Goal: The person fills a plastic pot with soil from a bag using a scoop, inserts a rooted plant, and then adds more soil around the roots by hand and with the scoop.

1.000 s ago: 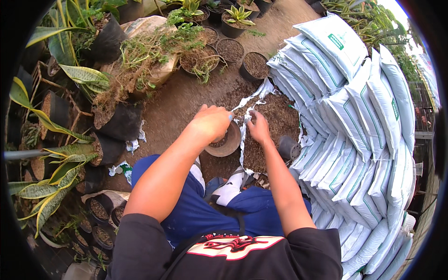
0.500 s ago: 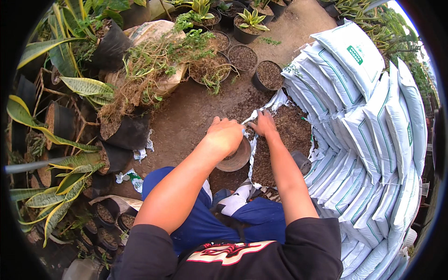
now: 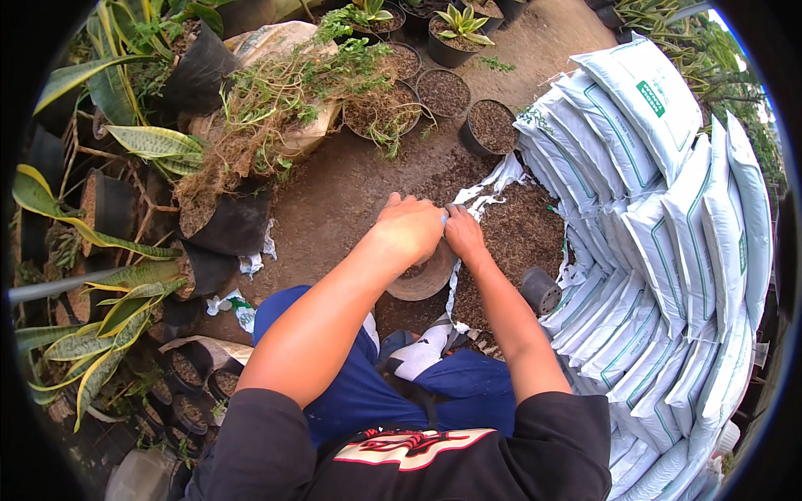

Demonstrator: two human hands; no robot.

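My left hand (image 3: 411, 227) is closed in front of me, its knuckles uppermost, and what its fingers hold is hidden beneath it. A small bluish bit shows at its right edge. My right hand (image 3: 464, 232) is curled close beside it, fingers closed, over the left border of a torn-open white bag (image 3: 479, 200). Dark, crumbly potting soil (image 3: 508, 250) lies spread on that bag. Under my hands and wrists is a round, brownish pot (image 3: 424, 282), partly covered by my left hand and forearm.
White filled sacks (image 3: 639, 275) are stacked high on the right. A small black pot (image 3: 540, 290) lies tipped by the soil. Soil-filled black pots (image 3: 490, 127) stand ahead. Uprooted plants (image 3: 267, 125) and potted snake plants (image 3: 100, 234) crowd the left. White plastic scraps (image 3: 234, 307) litter the ground.
My right hand has moved left and slightly nearer, from the torn bag's edge to right beside my left hand. My left hand has shifted a little forward and right.
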